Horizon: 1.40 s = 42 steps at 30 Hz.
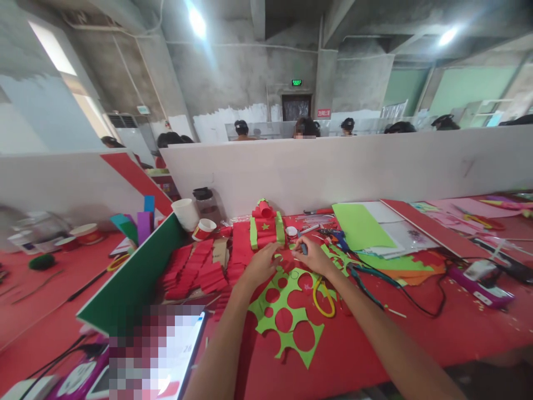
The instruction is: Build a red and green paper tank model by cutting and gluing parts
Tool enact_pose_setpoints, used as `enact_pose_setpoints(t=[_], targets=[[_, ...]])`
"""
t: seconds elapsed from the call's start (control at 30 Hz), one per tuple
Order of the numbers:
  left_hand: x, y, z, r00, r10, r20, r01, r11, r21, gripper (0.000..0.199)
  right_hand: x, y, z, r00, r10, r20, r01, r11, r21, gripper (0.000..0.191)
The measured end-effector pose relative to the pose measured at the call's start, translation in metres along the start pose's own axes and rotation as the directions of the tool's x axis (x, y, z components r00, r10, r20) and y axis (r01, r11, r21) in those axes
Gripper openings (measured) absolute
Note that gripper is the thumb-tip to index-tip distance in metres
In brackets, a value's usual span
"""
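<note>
My left hand (263, 264) is over the red table, its fingertips pinched together close to a bit of green paper. What they hold, if anything, is too small to name. My right hand (317, 258) has its fingers closed around a short dark blue-grey tool (304, 249), of which only the end shows. Below both hands lies a green paper sheet (287, 305) cut full of round holes. Yellow-handled scissors (323, 300) rest by my right wrist. Just beyond my hands stands a red paper model (265, 226) with green side strips and a star.
Stacks of folded red paper (189, 268) lie left, beside a green board (135, 272) and a tablet (179, 350). Cups (204, 229) stand behind. Pliers (368, 283), green sheets (364, 228) and a purple power strip (481, 289) are right. A white partition (333, 172) closes off the back.
</note>
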<state>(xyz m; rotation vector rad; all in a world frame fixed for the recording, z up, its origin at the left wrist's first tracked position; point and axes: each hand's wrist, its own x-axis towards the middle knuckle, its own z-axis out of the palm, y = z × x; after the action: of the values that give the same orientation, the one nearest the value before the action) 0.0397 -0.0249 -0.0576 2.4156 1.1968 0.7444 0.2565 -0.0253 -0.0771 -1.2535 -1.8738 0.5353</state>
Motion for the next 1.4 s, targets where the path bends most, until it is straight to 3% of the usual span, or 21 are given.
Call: enact_pose_setpoints(t=[0.1,0.2,0.3,0.47,0.63,1.1,1.4], targets=[[0.002,0.012,0.001,0.993,0.118,-0.003,-0.118,0.987,-0.113,0.029,-0.004,-0.008,0.000,0.999,0.034,0.026,-0.040,0.957,0.288,0.024],[0.005,0.017,0.003,0.993,0.113,-0.019,-0.115,0.987,-0.112,0.019,-0.008,-0.016,0.004,0.988,0.114,0.104,-0.152,0.834,0.530,0.031],[0.005,0.014,0.004,0.996,0.075,-0.058,-0.081,0.990,-0.112,0.019,-0.010,-0.021,0.007,0.976,0.151,0.157,-0.217,0.725,0.653,0.036],[0.004,0.006,0.003,0.995,0.001,-0.103,-0.009,0.996,-0.084,0.022,-0.006,-0.015,0.000,0.971,0.232,0.051,-0.204,0.705,0.679,0.043],[0.005,0.003,0.006,0.997,0.040,-0.060,-0.046,0.994,-0.101,0.025,-0.004,-0.007,-0.008,0.969,0.234,-0.076,-0.145,0.793,0.592,0.046],[0.009,0.010,0.006,0.998,0.045,-0.045,-0.049,0.992,-0.115,0.024,-0.007,-0.009,-0.007,0.987,0.158,-0.028,-0.114,0.814,0.569,0.039],[0.011,0.019,0.016,0.993,0.069,-0.093,-0.093,0.955,-0.280,0.035,-0.011,-0.022,0.000,0.996,0.059,0.062,-0.084,0.810,0.581,0.030]])
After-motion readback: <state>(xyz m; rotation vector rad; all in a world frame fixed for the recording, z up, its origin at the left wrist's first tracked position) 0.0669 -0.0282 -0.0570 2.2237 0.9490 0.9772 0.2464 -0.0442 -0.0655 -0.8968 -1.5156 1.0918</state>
